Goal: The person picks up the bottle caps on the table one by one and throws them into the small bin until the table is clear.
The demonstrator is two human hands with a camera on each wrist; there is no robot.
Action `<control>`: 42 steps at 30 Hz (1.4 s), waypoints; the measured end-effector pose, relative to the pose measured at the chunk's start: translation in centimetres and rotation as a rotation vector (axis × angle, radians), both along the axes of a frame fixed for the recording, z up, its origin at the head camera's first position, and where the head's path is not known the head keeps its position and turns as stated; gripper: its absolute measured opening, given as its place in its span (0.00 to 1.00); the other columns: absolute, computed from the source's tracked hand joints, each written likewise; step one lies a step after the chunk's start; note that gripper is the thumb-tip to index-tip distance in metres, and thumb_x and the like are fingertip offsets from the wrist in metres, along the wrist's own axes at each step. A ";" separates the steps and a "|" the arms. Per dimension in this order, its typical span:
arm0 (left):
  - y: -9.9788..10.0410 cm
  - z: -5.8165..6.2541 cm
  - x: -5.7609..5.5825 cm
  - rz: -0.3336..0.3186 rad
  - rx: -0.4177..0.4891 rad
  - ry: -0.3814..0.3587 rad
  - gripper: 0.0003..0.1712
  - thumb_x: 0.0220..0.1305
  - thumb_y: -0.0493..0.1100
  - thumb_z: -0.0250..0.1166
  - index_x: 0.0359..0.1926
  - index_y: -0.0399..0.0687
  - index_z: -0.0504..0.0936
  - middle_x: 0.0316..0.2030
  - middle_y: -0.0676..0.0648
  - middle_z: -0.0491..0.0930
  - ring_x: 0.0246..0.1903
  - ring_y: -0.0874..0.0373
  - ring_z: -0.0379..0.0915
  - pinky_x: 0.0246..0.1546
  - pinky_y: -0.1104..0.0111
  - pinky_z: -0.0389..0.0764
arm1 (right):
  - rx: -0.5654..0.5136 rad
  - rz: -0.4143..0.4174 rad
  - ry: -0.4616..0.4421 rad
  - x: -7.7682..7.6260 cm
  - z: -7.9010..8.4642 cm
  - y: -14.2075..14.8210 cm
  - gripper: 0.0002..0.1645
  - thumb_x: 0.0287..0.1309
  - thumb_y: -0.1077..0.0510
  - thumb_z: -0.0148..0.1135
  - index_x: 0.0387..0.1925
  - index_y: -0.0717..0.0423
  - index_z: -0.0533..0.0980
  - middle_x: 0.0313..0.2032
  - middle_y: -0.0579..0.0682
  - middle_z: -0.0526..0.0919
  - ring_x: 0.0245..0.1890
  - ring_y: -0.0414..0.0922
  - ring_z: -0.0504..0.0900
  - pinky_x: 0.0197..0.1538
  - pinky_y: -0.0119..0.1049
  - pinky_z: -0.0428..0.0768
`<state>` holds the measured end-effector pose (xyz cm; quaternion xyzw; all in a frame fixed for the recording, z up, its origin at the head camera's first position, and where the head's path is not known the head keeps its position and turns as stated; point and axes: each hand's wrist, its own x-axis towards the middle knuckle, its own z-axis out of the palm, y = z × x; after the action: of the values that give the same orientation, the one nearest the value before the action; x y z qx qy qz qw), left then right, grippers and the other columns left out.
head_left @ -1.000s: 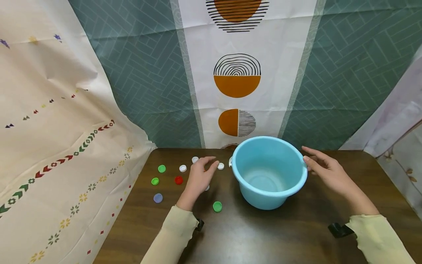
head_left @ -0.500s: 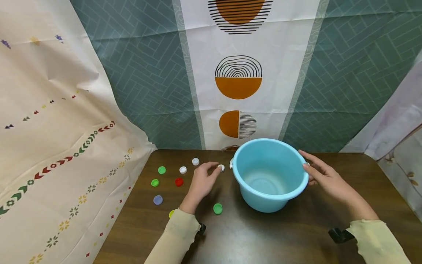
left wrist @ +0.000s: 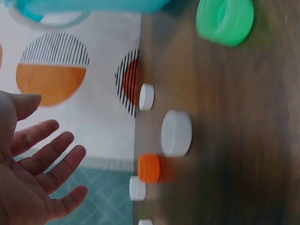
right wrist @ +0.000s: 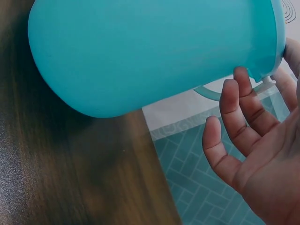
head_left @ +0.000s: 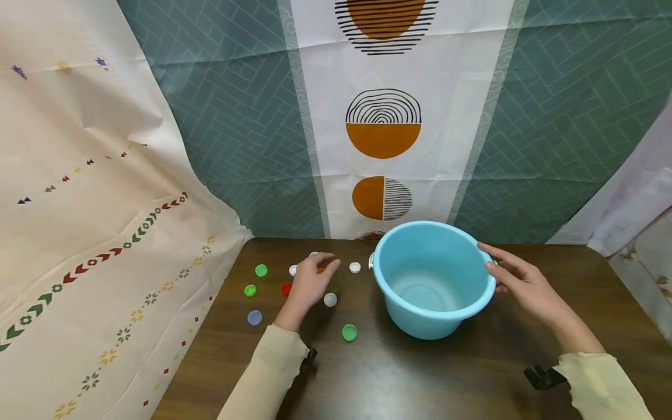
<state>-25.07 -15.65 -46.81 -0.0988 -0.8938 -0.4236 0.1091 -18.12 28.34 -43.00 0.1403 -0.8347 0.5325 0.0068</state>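
My left hand (head_left: 307, 284) hovers over scattered bottle caps, fingers spread loosely, with nothing in its grasp. In the head view an orange cap (head_left: 320, 270) shows between thumb and fingers; the left wrist view shows this orange cap (left wrist: 149, 168) on the table, apart from the hand. White caps (head_left: 330, 300) (head_left: 354, 268) lie to its right, and a green cap (head_left: 349, 332) lies nearer. A light-blue bucket (head_left: 427, 324) stands upright at centre right. My right hand (head_left: 525, 286) pinches its right rim with thumb and index finger; the other fingers curl loosely beside the wall (right wrist: 140, 56).
Left of the hand lie a red cap (head_left: 286, 289), green caps (head_left: 261, 270) (head_left: 250, 290), a blue cap (head_left: 254, 317) and a white cap (head_left: 293, 270). Patterned cloth (head_left: 378, 192) hangs behind the dark wooden table (head_left: 399, 379). Another cloth (head_left: 131, 280) borders its left side.
My left hand moved right towards a white cap, then back left and away from it. A yellow cap near the left sleeve is now hidden. The right hand stays at the bucket's rim.
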 end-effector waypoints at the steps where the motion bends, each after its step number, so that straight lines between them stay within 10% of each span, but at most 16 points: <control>1: -0.3 0.1 -0.3 0.010 -0.004 -0.007 0.20 0.67 0.53 0.64 0.50 0.45 0.84 0.42 0.52 0.83 0.44 0.57 0.78 0.46 0.60 0.79 | -0.005 0.000 0.001 0.0 0.0 0.0 0.29 0.74 0.54 0.49 0.74 0.46 0.60 0.54 0.54 0.78 0.42 0.44 0.83 0.40 0.39 0.84; 14: -3.1 -1.4 -2.4 0.121 -0.031 -0.058 0.22 0.66 0.51 0.65 0.53 0.42 0.82 0.45 0.43 0.82 0.43 0.51 0.78 0.46 0.57 0.80 | -0.024 -0.005 -0.005 -0.1 -0.2 0.1 0.29 0.74 0.54 0.49 0.74 0.45 0.60 0.59 0.53 0.75 0.43 0.43 0.84 0.40 0.39 0.84; 26: -0.3 -3.5 -3.3 0.144 -0.394 -0.014 0.34 0.63 0.62 0.64 0.64 0.50 0.76 0.59 0.41 0.73 0.60 0.40 0.63 0.56 0.41 0.65 | 0.000 -0.048 -0.013 -0.2 -0.4 -0.1 0.29 0.74 0.52 0.50 0.73 0.44 0.61 0.58 0.47 0.77 0.42 0.43 0.84 0.39 0.38 0.84; 42: 3.6 -4.8 -4.4 0.046 -0.534 -0.069 0.35 0.58 0.65 0.67 0.62 0.53 0.78 0.58 0.44 0.75 0.61 0.44 0.63 0.59 0.40 0.60 | 0.034 -0.116 -0.008 -0.3 -0.5 -0.8 0.29 0.72 0.49 0.52 0.72 0.44 0.63 0.58 0.56 0.75 0.43 0.38 0.81 0.40 0.34 0.82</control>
<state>-29.43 -12.09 -51.66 -0.0892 -0.9791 -0.1733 0.0585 -18.41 27.57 -43.49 0.0896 -0.8502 0.5177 0.0321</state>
